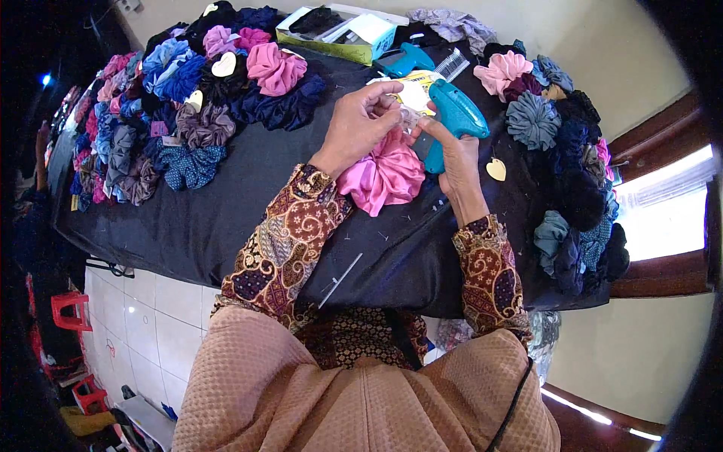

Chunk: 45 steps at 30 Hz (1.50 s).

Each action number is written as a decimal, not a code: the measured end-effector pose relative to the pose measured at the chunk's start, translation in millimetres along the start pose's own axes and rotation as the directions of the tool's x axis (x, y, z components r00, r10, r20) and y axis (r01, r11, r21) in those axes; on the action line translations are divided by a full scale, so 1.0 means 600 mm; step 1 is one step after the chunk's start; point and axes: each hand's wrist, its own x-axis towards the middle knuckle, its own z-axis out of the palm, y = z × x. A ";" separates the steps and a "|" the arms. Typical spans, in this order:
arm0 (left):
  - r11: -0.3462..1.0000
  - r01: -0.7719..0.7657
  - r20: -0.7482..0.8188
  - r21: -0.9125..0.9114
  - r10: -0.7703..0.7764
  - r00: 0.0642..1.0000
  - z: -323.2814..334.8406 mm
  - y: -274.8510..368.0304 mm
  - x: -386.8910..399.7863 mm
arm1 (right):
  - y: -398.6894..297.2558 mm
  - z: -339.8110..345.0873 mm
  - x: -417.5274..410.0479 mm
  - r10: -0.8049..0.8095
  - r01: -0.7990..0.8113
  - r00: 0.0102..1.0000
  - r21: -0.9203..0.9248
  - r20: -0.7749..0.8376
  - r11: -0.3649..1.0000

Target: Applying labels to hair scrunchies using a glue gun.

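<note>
My left hand point(361, 124) pinches a small clear plastic piece point(411, 117), whose exact kind is hard to tell. Against the palm of my right hand point(460, 155) rests a teal tagging gun point(460, 110), while the thumb and fingertip touch the clear piece's other side. A shiny pink satin scrunchie point(384, 175) lies under and just below my hands on the black cloth. To the right of the gun is a cream heart-shaped tag point(496, 169). Behind my fingers shows a yellow and white printed packet point(421, 90), partly hidden.
Piled scrunchies point(192, 121) cover the left side; another pile point(570, 152) lines the right. At the back stand an open box point(339, 37), a second teal tagging gun point(412, 61) and a comb of plastic fasteners point(452, 65). A fastener strip point(340, 281) lies near the front edge.
</note>
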 end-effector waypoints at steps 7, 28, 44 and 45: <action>0.987 0.099 0.039 -0.129 -0.095 0.995 -0.003 0.003 -0.018 | 0.004 0.010 -0.012 0.006 -0.006 0.998 0.010 0.055 1.000; 0.951 0.173 -0.290 -0.257 -0.247 0.925 -0.014 -0.024 -0.027 | -0.016 0.018 -0.021 0.178 -0.172 0.979 -0.058 0.097 0.983; 0.981 0.105 -0.285 -0.164 -0.149 0.947 -0.014 -0.020 -0.025 | -0.019 0.024 -0.025 0.133 -0.100 0.962 -0.148 0.239 0.984; 0.983 0.100 -0.283 -0.152 -0.141 0.949 -0.013 -0.021 -0.025 | -0.018 0.024 -0.025 0.133 -0.098 0.960 -0.149 0.247 0.984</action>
